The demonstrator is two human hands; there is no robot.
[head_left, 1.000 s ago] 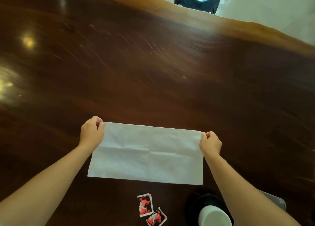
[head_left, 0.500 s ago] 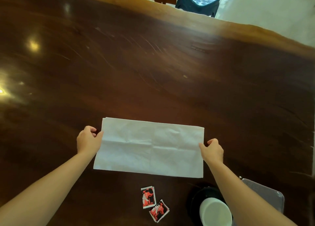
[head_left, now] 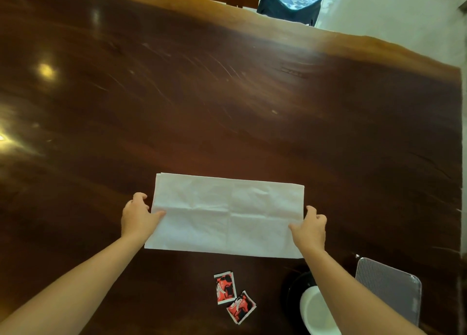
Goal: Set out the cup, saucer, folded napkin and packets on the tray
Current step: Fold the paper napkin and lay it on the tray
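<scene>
Left hand [head_left: 137, 218] and right hand [head_left: 311, 229] pinch the white napkin's [head_left: 227, 214] short edges; near it, the tray [head_left: 390, 284] holds nothing.

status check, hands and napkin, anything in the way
Left hand and right hand on short edges of white paper napkin, flat on dark wooden table. Nothing in the way.

White napkin [head_left: 228, 214], plain, faint crease lines. Dark reddish-brown table [head_left: 227, 102] — glossy, paler orange-brown at the far edge. Two packets [head_left: 233, 296]: red and black with white borders. White cup [head_left: 316, 312] on a black saucer [head_left: 294, 288]. Silvery-grey tray [head_left: 389, 289], fine mesh pattern. Dark teal stool [head_left: 290, 2] — mottled pale top.
</scene>
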